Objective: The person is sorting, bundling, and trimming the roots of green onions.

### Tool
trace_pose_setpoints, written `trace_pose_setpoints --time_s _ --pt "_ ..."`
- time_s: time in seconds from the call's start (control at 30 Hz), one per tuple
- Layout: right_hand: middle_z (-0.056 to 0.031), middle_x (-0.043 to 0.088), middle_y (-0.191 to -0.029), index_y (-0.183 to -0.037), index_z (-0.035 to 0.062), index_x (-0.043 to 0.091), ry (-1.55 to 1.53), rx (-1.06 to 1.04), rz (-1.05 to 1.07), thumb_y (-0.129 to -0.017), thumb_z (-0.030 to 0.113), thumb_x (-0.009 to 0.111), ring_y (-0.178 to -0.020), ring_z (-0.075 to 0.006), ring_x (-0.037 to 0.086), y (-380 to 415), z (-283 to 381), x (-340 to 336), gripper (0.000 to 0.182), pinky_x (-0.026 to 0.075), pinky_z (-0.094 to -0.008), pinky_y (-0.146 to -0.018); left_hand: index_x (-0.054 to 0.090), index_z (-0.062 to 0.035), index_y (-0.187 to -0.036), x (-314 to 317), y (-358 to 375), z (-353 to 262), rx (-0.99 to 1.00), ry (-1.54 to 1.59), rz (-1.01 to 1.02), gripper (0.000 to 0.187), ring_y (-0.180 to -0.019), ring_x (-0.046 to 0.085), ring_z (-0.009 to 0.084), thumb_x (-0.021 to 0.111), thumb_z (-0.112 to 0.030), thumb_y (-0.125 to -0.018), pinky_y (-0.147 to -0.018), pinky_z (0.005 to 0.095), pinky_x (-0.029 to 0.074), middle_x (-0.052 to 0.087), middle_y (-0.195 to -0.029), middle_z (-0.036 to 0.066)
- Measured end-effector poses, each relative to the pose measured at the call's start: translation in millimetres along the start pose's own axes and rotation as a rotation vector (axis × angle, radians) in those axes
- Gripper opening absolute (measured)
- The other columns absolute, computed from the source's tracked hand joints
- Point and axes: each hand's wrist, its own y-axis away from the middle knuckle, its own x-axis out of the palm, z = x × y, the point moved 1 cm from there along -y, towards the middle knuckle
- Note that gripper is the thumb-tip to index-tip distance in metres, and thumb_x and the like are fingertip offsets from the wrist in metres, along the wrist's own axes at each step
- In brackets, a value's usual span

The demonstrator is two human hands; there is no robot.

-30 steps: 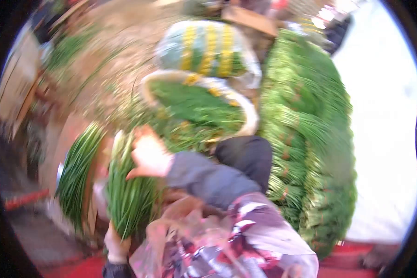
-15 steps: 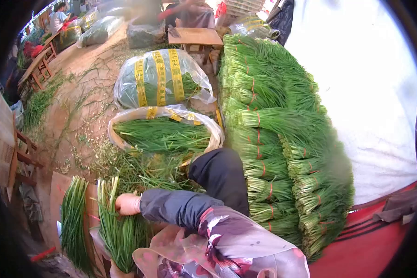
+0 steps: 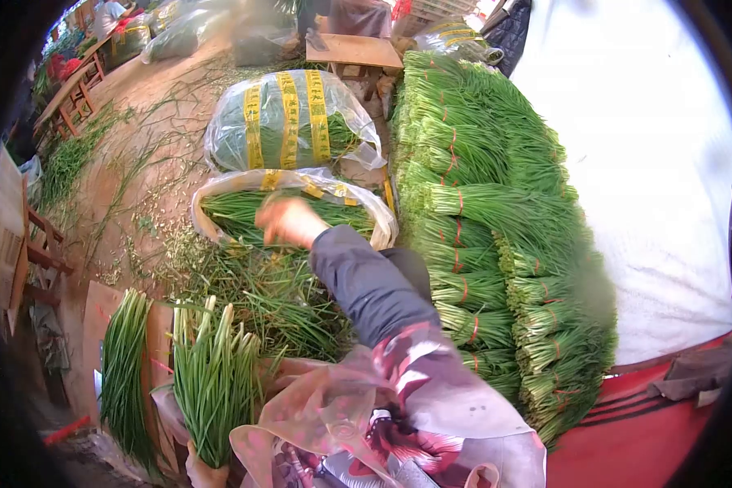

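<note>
At the bottom left, my left hand (image 3: 206,470) is closed round the lower end of a bunch of long green stalks (image 3: 213,374) with pale tips pointing up. A second green bunch (image 3: 124,370) lies beside it on a brown board (image 3: 159,337). My right hand (image 3: 289,221) is blurred over the open plastic bag (image 3: 206,213) of green stalks; its fingers are smeared, so their pose and anything in them cannot be made out. Loose trimmings (image 3: 276,301) lie between the bag and the held bunch.
Banded green bunches (image 3: 472,244) are stacked in long rows on the right, beside a white sheet (image 3: 659,163). A taped full bag (image 3: 268,122) and a small wooden bench (image 3: 354,50) stand ahead. More benches are at the left, with a person (image 3: 107,18) far back.
My right hand has moved from the top of the held bunch up and right to above the open bag. The held bunch now looks more spread out at its pale tips.
</note>
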Motion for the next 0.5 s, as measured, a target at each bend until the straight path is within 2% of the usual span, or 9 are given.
trace_pose_setpoints --time_s 0.03,0.07,0.1,0.17,0.2,0.27,0.33,0.4,0.5 --pt "-0.0211 0.066 -0.100 -0.122 -0.0015 0.054 0.211 -0.123 -0.047 -0.072 0.049 0.071 -0.096 -0.0346 0.064 35 21 12 0.073 0.049 -0.0413 -0.087 0.060 -0.0053 -0.116 -2 0 -7 -0.023 -0.089 -0.004 0.049 -0.087 0.067 0.0355 0.075 -0.024 -0.073 -0.072 0.0393 0.052 0.067 -0.096 0.022" --pt "-0.0228 0.065 -0.104 -0.131 -0.0005 0.047 0.201 -0.041 -0.062 -0.062 0.056 0.076 -0.100 -0.0348 0.063 58 57 4 0.094 0.049 -0.0425 -0.087 0.060 -0.0065 -0.118 -5 0 -13 -0.047 -0.179 -0.003 0.051 -0.086 0.067 0.0374 0.075 -0.025 -0.073 -0.072 0.0403 0.052 0.067 -0.096 0.023" --pt "-0.0245 0.062 -0.111 -0.133 -0.0004 0.045 0.116 -0.154 -0.157 -0.059 0.057 0.078 -0.104 -0.0346 0.061 61 77 7 0.099 0.048 -0.0426 -0.088 0.060 -0.0065 -0.118 -9 -1 -17 -0.038 -0.175 0.001 0.051 -0.086 0.067 0.0374 0.075 -0.025 -0.073 -0.072 0.0403 0.052 0.067 -0.096 0.023" --pt "-0.0238 0.062 -0.108 -0.131 0.0030 0.048 -0.010 -0.521 -0.392 -0.054 0.054 0.082 -0.101 -0.0370 0.060 60 116 36 0.098 0.045 -0.0463 -0.090 0.059 -0.0087 -0.123 -22 -4 -26 0.044 -0.342 0.014 0.056 -0.085 0.066 0.0386 0.075 -0.023 -0.072 -0.071 0.0407 0.052 0.066 -0.095 0.023" --pt "-0.0240 0.063 -0.102 -0.125 0.0053 0.052 -0.021 -0.707 -0.448 -0.056 0.056 0.079 -0.098 -0.0370 0.061 54 129 64 0.090 0.046 -0.0491 -0.087 0.059 -0.0087 -0.123 -29 -6 -30 0.058 -0.347 0.018 0.056 -0.085 0.066 0.0386 0.075 -0.023 -0.072 -0.071 0.0407 0.052 0.066 -0.095 0.023" --pt "-0.0150 0.067 -0.087 -0.107 0.0127 0.067 -0.006 -0.604 -0.113 -0.066 0.049 0.076 -0.086 -0.0348 0.065 62 152 99 0.055 0.047 -0.0489 -0.082 0.058 -0.0075 -0.124 -44 -8 -39 0.207 -0.436 0.086 0.056 -0.084 0.066 0.0381 0.074 -0.021 -0.072 -0.071 0.0405 0.052 0.067 -0.096 0.022" --pt "-0.0105 0.069 -0.084 -0.094 0.0172 0.071 0.056 -0.582 -0.060 -0.073 0.036 0.069 -0.081 -0.0336 0.066 57 136 141 0.029 0.052 -0.0433 -0.069 0.058 -0.0063 -0.124 -56 -4 -42 0.183 -0.498 0.145 0.052 -0.084 0.066 0.0378 0.070 -0.018 -0.074 -0.071 0.0405 0.052 0.067 -0.098 0.020" --pt "-0.0107 0.069 -0.084 -0.098 0.0166 0.069 0.141 -0.450 0.022 -0.083 0.034 0.060 -0.082 -0.0331 0.066 76 126 130 0.024 0.052 -0.0439 -0.069 0.059 -0.0052 -0.123 -60 3 -41 0.300 -0.592 0.210 0.048 -0.083 0.065 0.0371 0.066 -0.014 -0.076 -0.070 0.0407 0.052 0.067 -0.098 0.020" --pt "-0.0112 0.069 -0.086 -0.102 0.0160 0.068 0.192 -0.367 0.028 -0.085 0.034 0.058 -0.082 -0.0328 0.067 84 114 122 0.026 0.052 -0.0440 -0.069 0.059 -0.0052 -0.121 -53 3 -49 0.232 -0.602 0.269 0.048 -0.081 0.065 0.0374 0.063 -0.008 -0.073 -0.068 0.0410 0.052 0.066 -0.096 0.020"
